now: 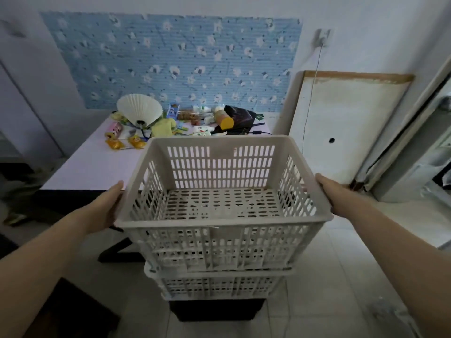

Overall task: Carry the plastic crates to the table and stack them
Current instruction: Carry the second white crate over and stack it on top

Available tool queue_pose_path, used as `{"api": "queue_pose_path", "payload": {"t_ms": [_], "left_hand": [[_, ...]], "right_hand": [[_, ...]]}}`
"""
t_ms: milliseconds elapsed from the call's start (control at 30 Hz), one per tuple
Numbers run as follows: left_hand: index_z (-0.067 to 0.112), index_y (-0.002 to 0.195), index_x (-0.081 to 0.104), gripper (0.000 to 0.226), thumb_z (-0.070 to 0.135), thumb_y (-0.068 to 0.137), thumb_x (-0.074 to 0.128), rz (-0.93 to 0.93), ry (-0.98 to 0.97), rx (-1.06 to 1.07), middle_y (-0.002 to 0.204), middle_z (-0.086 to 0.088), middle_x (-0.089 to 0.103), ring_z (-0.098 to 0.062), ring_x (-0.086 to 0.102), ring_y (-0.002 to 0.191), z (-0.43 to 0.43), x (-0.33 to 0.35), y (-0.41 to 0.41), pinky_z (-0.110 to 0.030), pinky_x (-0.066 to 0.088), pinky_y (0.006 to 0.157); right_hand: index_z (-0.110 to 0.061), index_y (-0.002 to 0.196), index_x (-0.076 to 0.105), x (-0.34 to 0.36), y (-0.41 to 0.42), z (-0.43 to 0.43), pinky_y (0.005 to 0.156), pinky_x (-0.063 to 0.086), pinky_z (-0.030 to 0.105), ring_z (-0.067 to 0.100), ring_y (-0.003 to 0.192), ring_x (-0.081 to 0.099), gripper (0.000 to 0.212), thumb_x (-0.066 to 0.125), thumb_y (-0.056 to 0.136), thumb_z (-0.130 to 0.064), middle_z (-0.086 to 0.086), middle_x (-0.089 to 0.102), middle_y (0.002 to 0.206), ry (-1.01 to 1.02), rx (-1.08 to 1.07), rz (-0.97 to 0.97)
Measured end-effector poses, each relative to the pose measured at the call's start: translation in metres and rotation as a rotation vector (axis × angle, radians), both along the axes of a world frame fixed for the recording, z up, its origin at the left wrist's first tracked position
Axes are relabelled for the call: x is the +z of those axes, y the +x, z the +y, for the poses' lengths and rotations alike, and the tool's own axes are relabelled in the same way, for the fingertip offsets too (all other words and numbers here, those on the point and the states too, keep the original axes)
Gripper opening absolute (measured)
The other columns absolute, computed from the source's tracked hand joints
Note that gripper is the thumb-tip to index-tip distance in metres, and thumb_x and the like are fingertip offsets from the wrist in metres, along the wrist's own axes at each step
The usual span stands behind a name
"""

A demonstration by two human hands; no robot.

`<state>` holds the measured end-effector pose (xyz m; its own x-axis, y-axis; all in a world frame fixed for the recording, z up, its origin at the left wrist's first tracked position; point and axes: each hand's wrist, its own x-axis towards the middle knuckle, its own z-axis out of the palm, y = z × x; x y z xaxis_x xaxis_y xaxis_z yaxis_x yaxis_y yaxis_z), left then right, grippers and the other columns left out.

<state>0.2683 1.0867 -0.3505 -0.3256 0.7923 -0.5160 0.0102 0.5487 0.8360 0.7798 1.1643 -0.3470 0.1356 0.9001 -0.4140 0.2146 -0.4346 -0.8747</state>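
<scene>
**Crates on their way to the bench**

We hold the top crate by its side rims, left hand and right hand each gripping with fingers wrapped under. A second crate sits below. The bench carries no crate yet; carrying and stacking remain.

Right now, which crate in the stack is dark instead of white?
The bottom crate: it is black, sitting on the floor under the two white crates.
</scene>
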Motion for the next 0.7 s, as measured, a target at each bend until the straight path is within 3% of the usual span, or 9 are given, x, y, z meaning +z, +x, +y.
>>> {"api": "queue_pose_path", "payload": {"t_ms": [67, 133, 233, 333, 400, 500, 567, 633, 700], "left_hand": [[0.003, 0.117, 0.057, 0.048, 0.037, 0.101, 0.026, -0.066, 0.028, 0.056, 0.103, -0.016, 0.064, -0.032, 0.059, 0.092, -0.024, -0.018, -0.003, -0.043, 0.049, 0.080], [0.006, 0.125, 0.051, 0.041, 0.029, 0.101, 0.027, -0.070, 0.067, 0.085, 0.114, -0.015, 0.060, -0.031, 0.055, 0.101, -0.045, -0.036, 0.006, -0.042, 0.044, 0.088], [0.008, 0.124, 0.049, 0.027, 0.018, 0.100, 0.042, 0.113, 0.064, -0.031, 0.123, -0.011, 0.055, -0.027, 0.050, 0.108, -0.068, -0.069, 0.026, -0.040, 0.041, 0.096], [0.003, 0.127, 0.051, 0.053, 0.040, 0.090, 0.060, 0.368, 0.088, -0.260, 0.126, -0.014, 0.059, -0.032, 0.056, 0.116, -0.080, -0.127, 0.031, -0.047, 0.045, 0.100], [0.001, 0.129, 0.050, 0.059, 0.047, 0.092, 0.049, 0.492, 0.146, -0.283, 0.120, -0.021, 0.061, -0.037, 0.060, 0.110, -0.093, -0.160, 0.040, -0.051, 0.049, 0.091], [0.021, 0.115, 0.049, 0.042, 0.054, 0.090, 0.043, 0.512, 0.292, -0.175, 0.104, -0.003, 0.061, -0.021, 0.061, 0.092, -0.103, -0.211, 0.058, -0.037, 0.049, 0.077], [0.022, 0.098, 0.048, 0.029, 0.050, 0.090, 0.048, 0.585, 0.371, -0.093, 0.090, -0.006, 0.058, -0.024, 0.058, 0.081, -0.095, -0.251, 0.065, -0.029, 0.046, 0.067], [0.016, 0.096, 0.048, 0.018, 0.032, 0.093, 0.054, 0.656, 0.490, 0.061, 0.087, -0.008, 0.056, -0.024, 0.055, 0.076, -0.083, -0.286, 0.070, -0.027, 0.041, 0.059], [0.019, 0.096, 0.045, 0.012, 0.025, 0.093, 0.055, 0.792, 0.624, 0.192, 0.089, -0.010, 0.057, -0.024, 0.054, 0.075, -0.069, -0.315, 0.069, -0.035, 0.044, 0.063]], "right_hand": [[-0.009, 0.118, 0.055, -0.030, 0.009, -0.034, 0.072, 0.047, 0.038, 0.023, 0.078, 0.055, 0.029, 0.035, 0.103, -0.024, 0.012, 0.060, 0.099, 0.010, -0.057, 0.130], [-0.009, 0.118, 0.055, -0.063, 0.007, -0.064, 0.092, 0.046, 0.048, 0.027, 0.089, 0.057, 0.027, 0.035, 0.102, -0.018, 0.012, 0.062, 0.105, 0.012, -0.103, 0.155], [-0.013, 0.101, 0.061, -0.092, -0.009, -0.092, 0.107, 0.037, 0.051, 0.028, 0.103, 0.055, 0.023, 0.039, 0.100, -0.013, 0.008, 0.064, 0.105, 0.028, -0.137, 0.149], [-0.015, 0.110, 0.057, -0.120, -0.020, -0.102, 0.101, 0.038, 0.041, 0.026, 0.111, 0.052, 0.023, 0.040, 0.097, -0.007, 0.008, 0.060, 0.113, 0.175, -0.164, 0.048], [-0.017, 0.123, 0.052, -0.151, -0.031, -0.113, 0.099, 0.037, 0.036, 0.019, 0.112, 0.050, 0.028, 0.035, 0.102, -0.014, 0.005, 0.056, 0.125, 0.311, -0.177, -0.015], [-0.029, 0.134, 0.045, -0.211, -0.049, -0.130, 0.090, 0.041, 0.034, 0.010, 0.107, 0.052, 0.045, 0.032, 0.097, -0.052, -0.010, 0.056, 0.122, 0.474, -0.191, -0.146], [-0.046, 0.112, 0.047, -0.257, -0.056, -0.134, 0.073, 0.046, 0.034, 0.002, 0.087, 0.058, 0.049, 0.032, 0.079, -0.079, -0.022, 0.060, 0.101, 0.600, -0.207, -0.220], [-0.050, 0.097, 0.046, -0.303, -0.059, -0.124, 0.068, 0.048, 0.034, 0.004, 0.079, 0.057, 0.033, 0.037, 0.079, -0.076, -0.015, 0.058, 0.090, 0.711, -0.264, -0.285], [-0.037, 0.095, 0.051, -0.335, -0.055, -0.105, 0.066, 0.047, 0.040, 0.014, 0.077, 0.056, 0.018, 0.042, 0.093, -0.053, -0.003, 0.058, 0.087, 0.827, -0.370, -0.360]]}}
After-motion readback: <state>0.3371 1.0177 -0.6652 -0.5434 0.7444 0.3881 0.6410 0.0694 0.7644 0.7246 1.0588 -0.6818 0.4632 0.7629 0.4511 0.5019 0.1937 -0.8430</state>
